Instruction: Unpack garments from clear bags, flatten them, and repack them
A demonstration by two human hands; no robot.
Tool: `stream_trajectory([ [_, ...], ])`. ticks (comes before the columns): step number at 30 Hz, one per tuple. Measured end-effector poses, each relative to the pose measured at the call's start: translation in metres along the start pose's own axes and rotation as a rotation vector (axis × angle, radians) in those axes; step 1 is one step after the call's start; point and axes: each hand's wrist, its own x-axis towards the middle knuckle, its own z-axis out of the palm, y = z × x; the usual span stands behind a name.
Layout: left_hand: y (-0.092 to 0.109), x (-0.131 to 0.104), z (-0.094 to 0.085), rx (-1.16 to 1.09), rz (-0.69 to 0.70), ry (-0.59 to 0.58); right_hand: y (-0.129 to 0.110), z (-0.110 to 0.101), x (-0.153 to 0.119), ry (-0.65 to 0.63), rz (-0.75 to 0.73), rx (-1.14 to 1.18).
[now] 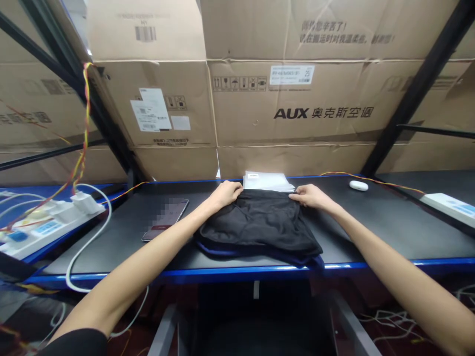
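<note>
A black piece of folded fabric (261, 220), possibly a garment, lies on the table in front of me, with dark blue cloth (222, 252) showing under its near edge. My left hand (227, 194) pinches its far left corner. At the far right corner, the fingers of my right hand (308, 196) are closed on the same fabric. The far edge runs fairly straight between the two hands, while the middle is wrinkled. Just behind that edge lies a stack of clear or white plastic bags (267, 181), partly covered by the fabric.
A phone (166, 220) lies left of the fabric. Power strips (48, 222) with cables stand at the left, and another strip (451, 207) at the right. A small white case (358, 186) sits at the back right. Cardboard (289, 123) walls the back between dark metal posts.
</note>
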Motion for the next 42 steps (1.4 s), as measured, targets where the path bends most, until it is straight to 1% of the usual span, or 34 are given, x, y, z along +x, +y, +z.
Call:
stream_trajectory([
  [3,0.002,-0.006,-0.003,-0.022,0.066,0.071,-0.001,0.002,-0.003,0.166,0.015,-0.168],
  [5,0.006,-0.012,-0.008,-0.059,0.149,0.11,-0.004,0.004,-0.005,0.269,-0.056,-0.27],
  [6,0.009,-0.016,-0.011,-0.075,0.192,0.099,-0.007,0.005,-0.006,0.305,-0.125,-0.299],
  [8,0.016,-0.024,-0.017,-0.086,0.259,-0.003,-0.016,0.008,-0.008,0.334,-0.284,-0.296],
  [9,0.02,-0.029,-0.019,-0.082,0.281,-0.073,-0.023,0.01,-0.01,0.317,-0.353,-0.265],
  [10,0.024,-0.033,-0.02,-0.072,0.293,-0.144,-0.03,0.013,-0.013,0.268,-0.409,-0.224],
  [11,0.027,-0.038,-0.02,-0.056,0.295,-0.209,-0.039,0.016,-0.016,0.189,-0.456,-0.178],
  [13,0.03,-0.046,-0.017,-0.011,0.272,-0.31,-0.055,0.021,-0.024,-0.016,-0.517,-0.124],
  [16,0.028,-0.054,-0.011,0.043,0.218,-0.392,-0.072,0.028,-0.033,-0.203,-0.47,-0.15],
  [19,0.024,-0.058,-0.008,0.044,0.189,-0.41,-0.075,0.033,-0.036,-0.296,-0.42,-0.201],
  [23,0.024,-0.061,-0.007,0.02,0.153,-0.418,-0.065,0.038,-0.031,-0.325,-0.396,-0.232],
  [27,0.025,-0.062,-0.007,0.001,0.144,-0.413,-0.058,0.043,-0.029,-0.321,-0.403,-0.227],
  [42,0.027,-0.061,-0.008,0.013,0.15,-0.416,-0.059,0.043,-0.03,-0.319,-0.397,-0.23],
])
